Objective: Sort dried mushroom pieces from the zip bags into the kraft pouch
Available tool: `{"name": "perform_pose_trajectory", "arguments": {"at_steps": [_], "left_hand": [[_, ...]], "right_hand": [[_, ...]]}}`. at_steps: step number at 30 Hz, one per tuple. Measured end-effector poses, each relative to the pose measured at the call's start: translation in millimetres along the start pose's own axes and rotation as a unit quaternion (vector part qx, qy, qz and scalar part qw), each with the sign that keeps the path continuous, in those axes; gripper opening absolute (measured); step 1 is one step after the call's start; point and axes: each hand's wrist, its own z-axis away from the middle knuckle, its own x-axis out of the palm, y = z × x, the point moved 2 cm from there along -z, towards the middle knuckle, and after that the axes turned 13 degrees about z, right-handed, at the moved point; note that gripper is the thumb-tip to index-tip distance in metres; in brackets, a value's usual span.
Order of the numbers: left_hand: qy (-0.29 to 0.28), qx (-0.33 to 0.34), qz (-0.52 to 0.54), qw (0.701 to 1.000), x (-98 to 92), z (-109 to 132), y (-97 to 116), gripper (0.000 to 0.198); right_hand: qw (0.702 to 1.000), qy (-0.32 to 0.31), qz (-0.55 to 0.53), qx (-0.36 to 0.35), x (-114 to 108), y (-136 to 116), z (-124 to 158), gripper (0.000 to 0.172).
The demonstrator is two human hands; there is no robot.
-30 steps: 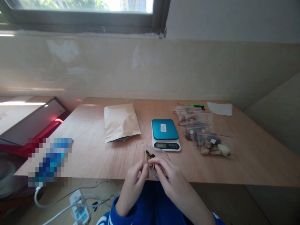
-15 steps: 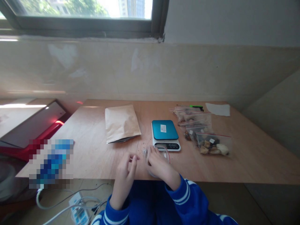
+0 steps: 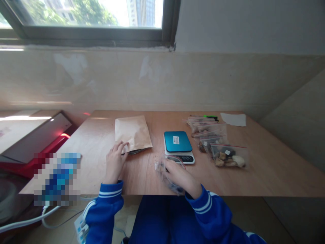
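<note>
My left hand (image 3: 115, 160) lies on the wooden table (image 3: 266, 173) with its fingertips touching the near open edge of a brown paper pouch (image 3: 132, 134); the fingers are spread. My right hand (image 3: 177, 174) is closed on a small clear zip bag (image 3: 162, 168) holding dark bits, close to the table's front edge. That bag sits just in front of a small digital scale (image 3: 178, 145) with a teal top.
Several filled clear zip bags (image 3: 219, 149) lie in a pile right of the scale, with a white paper sheet (image 3: 233, 119) and a green pen (image 3: 210, 116) behind them. A red-lit device (image 3: 38, 139) sits left of the table. Cables and a power strip (image 3: 81, 227) lie on the floor.
My left hand let go of the small bag and reached left and forward to the paper pouch. The right hand kept the bag and set it down near the scale.
</note>
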Motion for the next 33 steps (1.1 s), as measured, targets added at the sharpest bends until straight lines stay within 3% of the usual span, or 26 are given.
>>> {"name": "perform_pose_trajectory", "arguments": {"at_steps": [4, 7, 14, 16, 18, 20, 23, 27, 33], "left_hand": [[-0.01, 0.014, 0.02, 1.0, -7.1, -6, 12, 0.032], [0.008, -0.018, -0.007, 1.0, -22.6, -7, 30, 0.028], [0.097, -0.02, -0.077, 0.992, -101.6, -7, 90, 0.034], [0.069, -0.037, -0.042, 0.996, -122.2, -13, 101, 0.036], [-0.004, -0.039, 0.02, 0.999, -134.4, -20, 108, 0.032], [-0.042, -0.038, 0.065, 0.996, -140.6, -26, 112, 0.031], [-0.051, -0.045, 0.072, 0.995, -141.9, -32, 113, 0.035], [-0.047, -0.053, 0.085, 0.994, -138.9, -34, 113, 0.038], [-0.029, -0.047, 0.109, 0.993, -134.1, -38, 106, 0.041]], "right_hand": [[1.0, -0.008, -0.003, -0.011, -9, 2, 0, 0.02], [1.0, -0.005, -0.008, -0.027, -20, 2, 1, 0.022], [0.999, -0.003, -0.016, -0.031, -33, 12, -1, 0.025], [0.999, 0.019, -0.032, -0.031, -35, 14, 0, 0.028], [0.998, 0.038, -0.045, -0.032, -38, 15, 1, 0.03], [0.997, 0.044, -0.05, -0.031, -42, 15, 3, 0.03], [0.997, 0.051, -0.056, -0.022, -56, 18, 6, 0.027], [0.994, 0.093, -0.058, -0.016, -99, 17, 13, 0.025], [0.965, 0.151, -0.163, -0.138, -167, -16, 4, 0.023]]}}
